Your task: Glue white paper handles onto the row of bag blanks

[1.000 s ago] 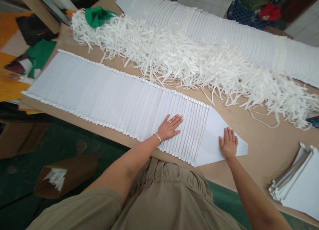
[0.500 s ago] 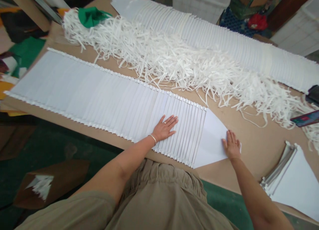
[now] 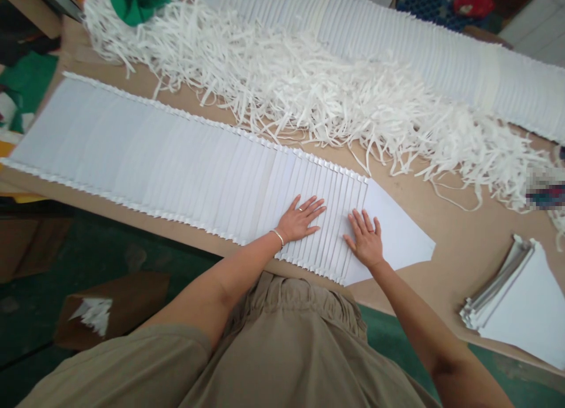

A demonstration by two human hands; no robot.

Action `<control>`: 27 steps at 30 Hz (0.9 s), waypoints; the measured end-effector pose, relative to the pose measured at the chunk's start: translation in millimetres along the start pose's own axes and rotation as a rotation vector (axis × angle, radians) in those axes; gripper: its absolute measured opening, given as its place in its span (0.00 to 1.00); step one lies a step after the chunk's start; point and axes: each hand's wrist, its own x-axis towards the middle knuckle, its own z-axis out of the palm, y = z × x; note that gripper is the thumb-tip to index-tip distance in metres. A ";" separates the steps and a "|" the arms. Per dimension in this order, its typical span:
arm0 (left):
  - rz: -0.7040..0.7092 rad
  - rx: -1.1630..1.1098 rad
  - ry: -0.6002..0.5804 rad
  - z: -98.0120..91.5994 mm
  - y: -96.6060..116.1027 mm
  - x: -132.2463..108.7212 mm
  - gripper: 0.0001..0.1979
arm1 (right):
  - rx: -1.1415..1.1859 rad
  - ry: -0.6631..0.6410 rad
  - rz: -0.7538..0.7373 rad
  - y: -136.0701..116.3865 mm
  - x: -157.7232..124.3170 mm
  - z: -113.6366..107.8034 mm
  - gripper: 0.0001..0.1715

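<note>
A long row of overlapping white paper sheets (image 3: 145,155) lies fanned along the near edge of the brown table (image 3: 459,266). My left hand (image 3: 302,218), wearing a ring and a bracelet, lies flat and open on the sheets near the row's right end. Just to its right, my right hand (image 3: 365,239) also rests flat with fingers spread, across the last overlapped sheets and the pointed end sheet (image 3: 399,234). Neither hand holds anything.
A big heap of white paper strips (image 3: 309,96) fills the table's middle, with green cloth (image 3: 135,0) at its far left. A second fanned row (image 3: 419,60) runs along the far side. A stack of white sheets (image 3: 516,302) sits at the right. A cardboard box (image 3: 115,308) stands on the floor.
My right hand slid left from the end sheet's outer tip onto the overlapped sheets beside my left hand. My left hand stayed in place. The view shifted slightly.
</note>
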 end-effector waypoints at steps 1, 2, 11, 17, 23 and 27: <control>0.000 -0.003 0.002 0.2 -0.2 -0.2 0.35 | 0.001 -0.009 -0.003 4.0 -3.8 -1.6 0.41; -0.002 -0.006 0.003 0.4 -0.3 -0.4 0.35 | 0.000 -0.013 -0.005 6.2 -6.3 -3.5 0.41; -0.001 0.021 0.001 1.1 -0.2 -1.0 0.35 | 0.037 -0.074 -0.150 -9.1 -5.7 -1.3 0.42; -0.009 0.017 0.001 -3.9 -1.7 -1.7 0.34 | 0.014 0.005 -0.044 -18.3 14.7 -15.8 0.42; -0.244 0.068 0.064 -15.8 -35.5 -38.8 0.34 | 0.027 0.064 -0.008 -32.7 78.9 -16.8 0.41; -0.253 0.084 0.028 -12.9 -57.5 -57.9 0.33 | 0.048 0.020 -0.033 -18.3 84.2 3.0 0.41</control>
